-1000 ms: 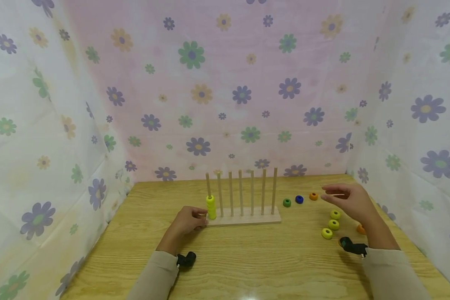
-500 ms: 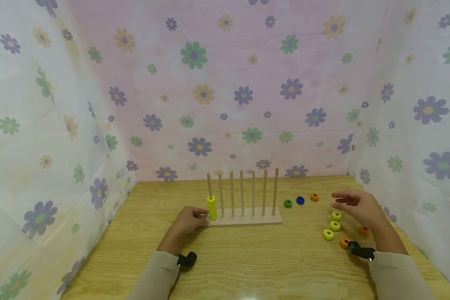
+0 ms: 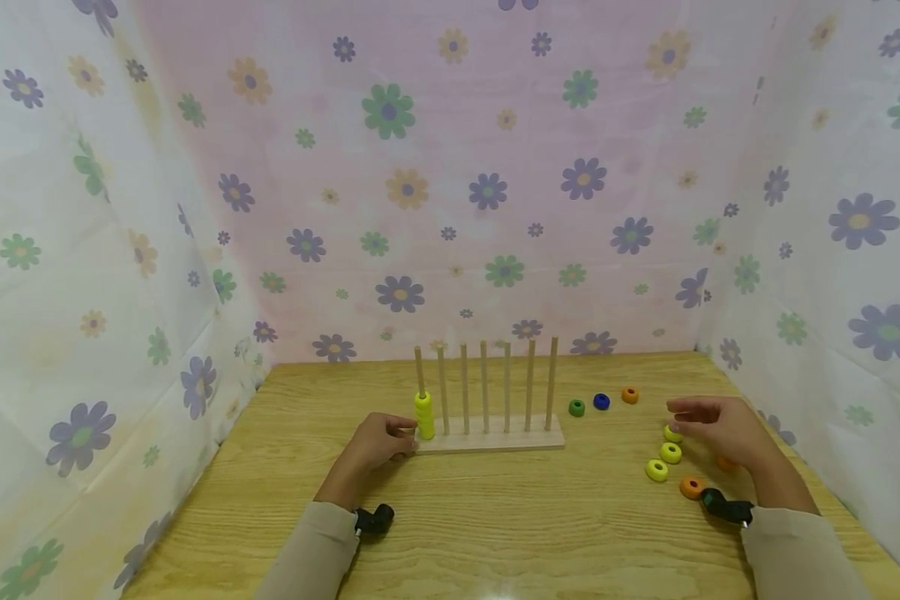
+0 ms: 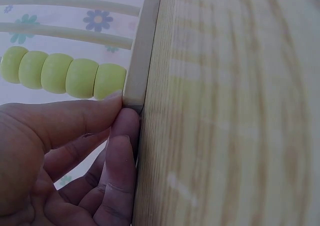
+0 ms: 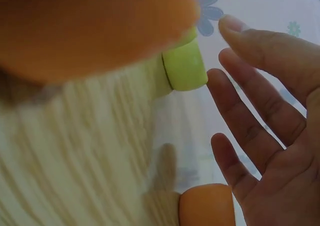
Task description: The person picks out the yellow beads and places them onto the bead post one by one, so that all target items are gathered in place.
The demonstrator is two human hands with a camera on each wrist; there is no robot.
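Observation:
A wooden bead stand (image 3: 495,433) carries a row of upright pegs. Several yellow beads (image 3: 423,416) are stacked on its leftmost peg. My left hand (image 3: 378,440) pinches the left end of the stand's base (image 4: 137,81) between thumb and fingers, just under the stack. To the right, my right hand (image 3: 720,429) hovers over loose yellow beads with thumb and fingers apart, holding nothing. Its fingertips overlap the farthest yellow bead (image 3: 672,433) in the head view. In the right wrist view, a yellow bead (image 5: 185,66) shows near the fingertips, with an orange bead (image 5: 207,206) below.
Green (image 3: 577,407), blue (image 3: 602,402) and orange (image 3: 630,395) beads lie right of the stand. Two more yellow beads (image 3: 657,470) lie nearer, with an orange bead (image 3: 692,487) by the right wrist camera. Another orange bead (image 3: 727,463) is partly hidden by the right hand. Flowered cloth surrounds the wooden table.
My right hand has moved right, then lowered towards the farthest yellow bead. The left hand stays at the stand, and the beads lie as before.

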